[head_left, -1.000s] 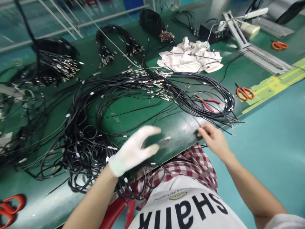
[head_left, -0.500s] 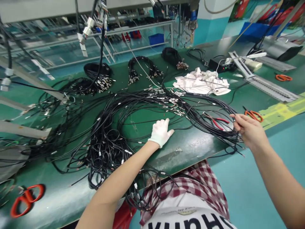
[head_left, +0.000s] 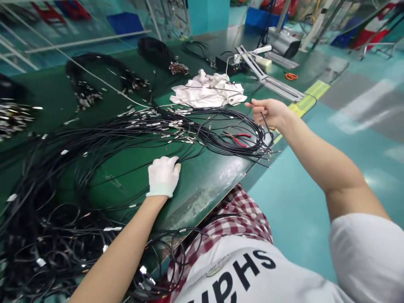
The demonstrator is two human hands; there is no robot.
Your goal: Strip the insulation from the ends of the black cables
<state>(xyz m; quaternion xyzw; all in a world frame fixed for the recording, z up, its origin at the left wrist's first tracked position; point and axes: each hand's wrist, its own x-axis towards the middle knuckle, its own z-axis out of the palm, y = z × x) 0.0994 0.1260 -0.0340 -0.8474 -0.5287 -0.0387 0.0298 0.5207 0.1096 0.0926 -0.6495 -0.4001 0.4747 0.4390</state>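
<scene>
A big tangle of thin black cables [head_left: 104, 139] with metal end plugs covers the green table [head_left: 202, 185]. My left hand [head_left: 163, 176], in a white glove, rests on the table with its fingers curled onto one black cable near the loop's inner edge. My bare right hand [head_left: 268, 112] is raised at the right end of the loop, pinching a thin black cable [head_left: 264, 122] that hangs down from its fingers. Red-handled pliers [head_left: 238, 139] lie on the cables just below that hand.
A crumpled white cloth [head_left: 208, 90] lies beyond the cables. Further bundles of black cables [head_left: 85, 80] sit at the back. Orange scissors [head_left: 291, 76] and a metal rail [head_left: 268, 78] lie at the far right corner. The table edge runs diagonally by my checked shirt.
My right hand has lifted up and away with a cable in its pinch. My left hand's fingers have curled down onto a cable. The camera has swung to the right.
</scene>
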